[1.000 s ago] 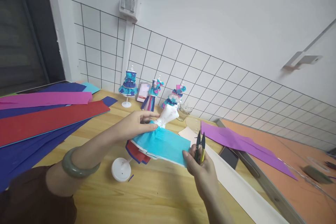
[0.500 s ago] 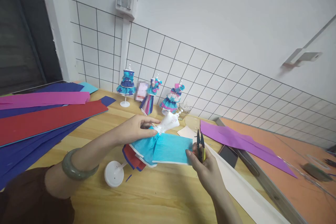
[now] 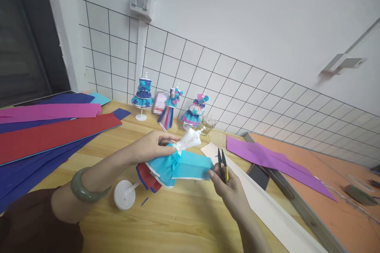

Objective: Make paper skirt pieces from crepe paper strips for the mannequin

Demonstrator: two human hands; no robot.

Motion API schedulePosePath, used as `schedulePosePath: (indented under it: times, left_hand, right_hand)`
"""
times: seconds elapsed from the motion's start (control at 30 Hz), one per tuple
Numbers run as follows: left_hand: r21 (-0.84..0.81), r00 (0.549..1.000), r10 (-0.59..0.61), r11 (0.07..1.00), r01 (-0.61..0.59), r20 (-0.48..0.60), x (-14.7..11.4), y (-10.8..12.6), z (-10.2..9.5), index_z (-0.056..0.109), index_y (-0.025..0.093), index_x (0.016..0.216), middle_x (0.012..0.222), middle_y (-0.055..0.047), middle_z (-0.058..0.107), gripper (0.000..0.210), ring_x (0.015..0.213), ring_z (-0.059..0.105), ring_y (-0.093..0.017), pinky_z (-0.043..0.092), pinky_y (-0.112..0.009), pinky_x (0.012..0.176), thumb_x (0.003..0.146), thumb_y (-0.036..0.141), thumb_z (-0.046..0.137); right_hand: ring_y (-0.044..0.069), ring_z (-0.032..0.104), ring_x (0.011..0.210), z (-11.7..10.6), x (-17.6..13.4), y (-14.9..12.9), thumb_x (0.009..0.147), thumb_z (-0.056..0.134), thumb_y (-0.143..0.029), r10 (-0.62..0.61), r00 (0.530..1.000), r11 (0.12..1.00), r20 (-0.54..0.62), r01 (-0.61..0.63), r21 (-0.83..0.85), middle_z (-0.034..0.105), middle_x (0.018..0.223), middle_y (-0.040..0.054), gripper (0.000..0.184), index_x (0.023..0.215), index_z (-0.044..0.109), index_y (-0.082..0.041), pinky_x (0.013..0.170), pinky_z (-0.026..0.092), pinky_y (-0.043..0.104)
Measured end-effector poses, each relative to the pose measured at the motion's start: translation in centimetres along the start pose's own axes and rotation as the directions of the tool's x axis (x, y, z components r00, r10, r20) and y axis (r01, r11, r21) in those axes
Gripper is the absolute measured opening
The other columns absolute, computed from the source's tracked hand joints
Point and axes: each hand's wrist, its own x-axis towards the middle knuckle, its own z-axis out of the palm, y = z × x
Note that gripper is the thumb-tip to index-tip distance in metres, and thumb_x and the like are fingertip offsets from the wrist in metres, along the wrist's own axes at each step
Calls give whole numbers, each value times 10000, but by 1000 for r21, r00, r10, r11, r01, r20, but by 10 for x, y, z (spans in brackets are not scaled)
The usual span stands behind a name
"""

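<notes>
My left hand [image 3: 158,144] is closed round the waist of a small white dress form [image 3: 190,138], which tilts over the table with its round base [image 3: 124,195] at the lower left. A blue crepe paper skirt [image 3: 162,168] with a white edge hangs from the waist, over a red layer [image 3: 151,182] edged in dark blue. Between the thumb and fingers of my right hand [image 3: 228,187] is the free end of a blue crepe paper strip [image 3: 192,165] that runs from the waist. That hand also holds black thread snips [image 3: 222,164] with a yellow part, points upward.
Three dressed miniature forms, one in a blue tiered dress [image 3: 141,97], stand at the back beside a glass jar [image 3: 208,124]. Coloured paper sheets [image 3: 59,134] lie left. To the right are a pale paper strip [image 3: 276,209], purple paper [image 3: 267,158] and a phone [image 3: 258,176].
My right hand has moved slightly left with the strip's end and the snips. The strip now bends and narrows near its end. The dress form has shifted a little left.
</notes>
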Motion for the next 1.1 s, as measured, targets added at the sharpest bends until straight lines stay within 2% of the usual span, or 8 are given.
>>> schedulePosePath:
  times: [0.13,0.2,0.23,0.33,0.5,0.6,0.77,1.1]
  left_hand:
    - [27,999,-51,998,51,-20,4,-7,1,577,181,1144,1115,-49,642,441,1025,590,-219,486,-265,797,726,318,602]
    - [7,996,-87,996,88,-22,6,-12,2,583,169,1131,1078,-60,658,442,993,606,-229,494,-276,776,717,321,604]
    - [-11,995,-98,995,98,-17,7,-14,3,582,165,1129,1069,-64,661,443,983,610,-232,498,-282,770,715,321,602]
    - [-38,996,-91,995,91,-15,7,-14,8,569,167,1144,1071,-64,658,453,980,610,-234,503,-292,768,718,319,592]
    - [72,997,-9,997,15,-81,1,-3,19,575,172,1137,1087,-57,644,431,957,607,-223,493,-283,760,727,301,568]
    - [179,990,21,984,4,-141,-3,3,24,588,213,1129,1047,-30,656,406,907,613,-213,486,-274,739,734,301,547]
    - [349,974,52,937,29,-221,-8,5,28,572,273,1165,993,-10,667,431,855,607,-209,467,-266,690,738,314,535]
    - [403,972,74,915,24,-225,-12,10,33,593,291,1120,958,4,672,392,835,604,-206,432,-264,684,733,311,530]
  right_hand:
    - [188,568,776,3,-2,-2,646,662,-514,46,980,999,-196,-50,-19,631,868,54,356,745,522,-202,661,432,280]
    - [153,545,678,11,-12,-8,692,607,-556,66,970,998,-235,-64,15,616,800,34,368,739,525,-200,607,412,255]
    - [125,497,579,18,-19,-11,739,540,-582,85,976,996,-200,-77,50,577,687,10,388,706,519,-196,536,376,234]
    - [69,316,407,43,-42,-21,819,308,-657,217,970,948,108,-236,215,411,487,-39,549,627,499,-179,397,207,199]
    - [38,256,360,75,-53,-22,749,384,-716,295,897,786,331,-424,449,389,482,-67,559,763,517,-173,352,149,173]
    - [24,256,351,80,-50,-16,762,384,-702,337,868,706,363,-489,512,396,508,-69,547,775,512,-170,344,150,163]
    - [12,203,306,83,-47,-12,801,371,-657,312,875,659,371,-480,579,386,496,-85,503,782,515,-176,316,143,163]
    - [10,203,304,87,-42,-12,770,433,-659,294,892,622,344,-451,640,364,478,-99,494,758,510,-171,312,161,161]
